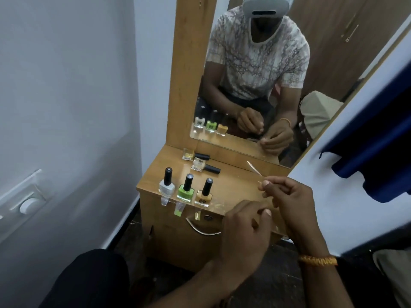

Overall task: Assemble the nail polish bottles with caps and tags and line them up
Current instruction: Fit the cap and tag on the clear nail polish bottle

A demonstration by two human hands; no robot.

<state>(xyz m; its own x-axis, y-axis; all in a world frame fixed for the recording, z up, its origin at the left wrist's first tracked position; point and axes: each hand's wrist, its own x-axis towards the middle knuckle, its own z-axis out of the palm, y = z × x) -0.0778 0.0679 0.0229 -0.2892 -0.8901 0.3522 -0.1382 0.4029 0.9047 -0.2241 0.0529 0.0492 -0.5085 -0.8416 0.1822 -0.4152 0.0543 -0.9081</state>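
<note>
Our fingers [265, 184] of the right hand [289, 196] pinch the end of a clear plastic tag [265, 196], thumb and forefinger pressed together on it, while the left hand [244, 227] curls below with its fingertips closed on the tag's lower end; the film is so transparent that we cannot tell its full outline. We hold it up over the worktop [233, 183], apparently to ready it for the next bottle. Near the front edge three finished bottles stand upright in a row, each under a black cap: the white bottle [166, 186], the green bottle [186, 190] and the orange bottle [204, 193], their tags hanging over the edge so the swatches show. Further back, near the mirror [255, 85], a yellow bottle [188, 154] and a pale bottle [198, 164] wait, each with a black cap [202, 156] lying on its side beside it. We judge the job a little past halfway, two bottles not yet assembled.
</note>
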